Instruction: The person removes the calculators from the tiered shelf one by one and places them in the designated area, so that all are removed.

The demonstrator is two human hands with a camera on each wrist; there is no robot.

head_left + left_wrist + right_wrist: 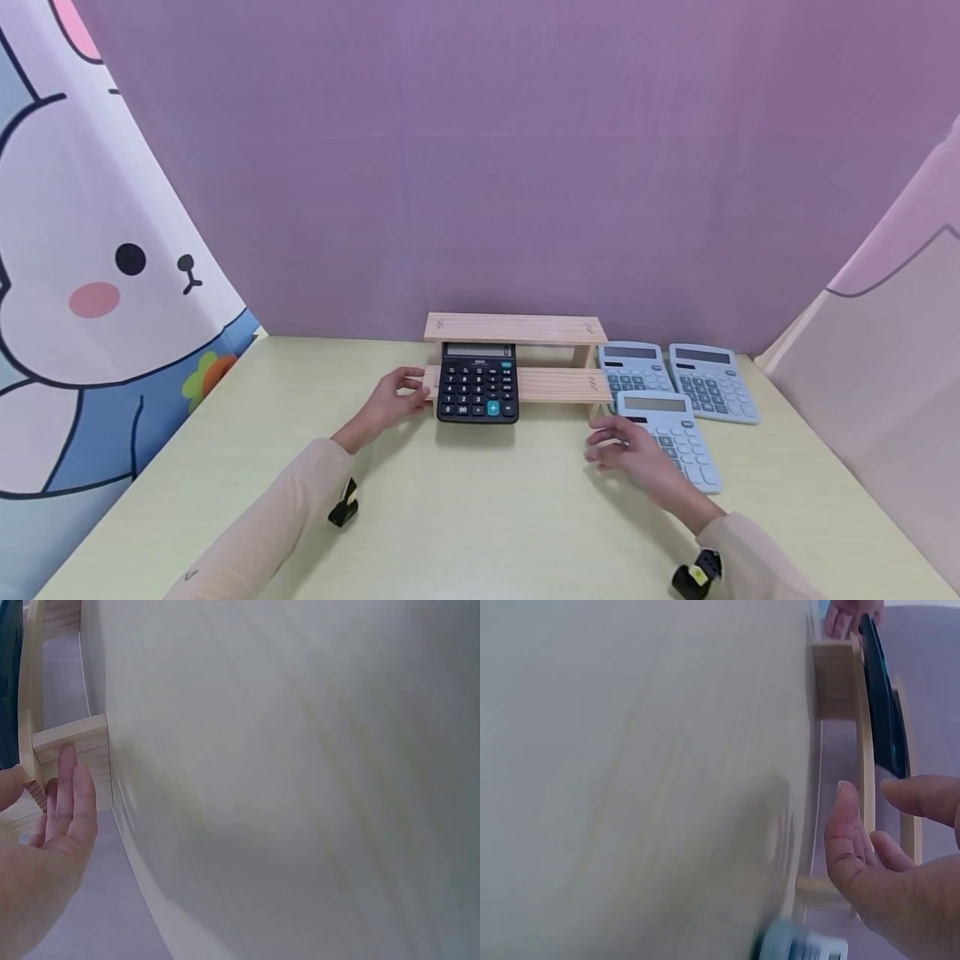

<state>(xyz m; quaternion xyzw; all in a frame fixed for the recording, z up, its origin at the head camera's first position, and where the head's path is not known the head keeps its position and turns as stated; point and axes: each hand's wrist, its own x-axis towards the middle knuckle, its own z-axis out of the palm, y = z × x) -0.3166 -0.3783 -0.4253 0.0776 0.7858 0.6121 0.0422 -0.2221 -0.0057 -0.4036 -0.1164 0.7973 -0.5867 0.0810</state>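
A small two-tier wooden shelf (pixel 558 385) stands at the back of the table. A black calculator (pixel 477 383) leans on its lower board, tilted, its display under the upper board. My left hand (pixel 393 402) grips the left end of the lower board. In the left wrist view, the thumb is on one side of the board and the fingers (pixel 84 806) on the other. Near the right end, my right hand (pixel 637 458) is held with fingers loosely bent and holds nothing. It is in front of a light blue calculator (pixel 693 457), partly covering it.
Two more light blue calculators, one beside the shelf (pixel 645 379) and one farther right (pixel 716 387), lie at the back right. A purple cloth (pixel 510 167) hangs behind the table (pixel 480 517). Printed cloth (pixel 97 208) hangs along the left side.
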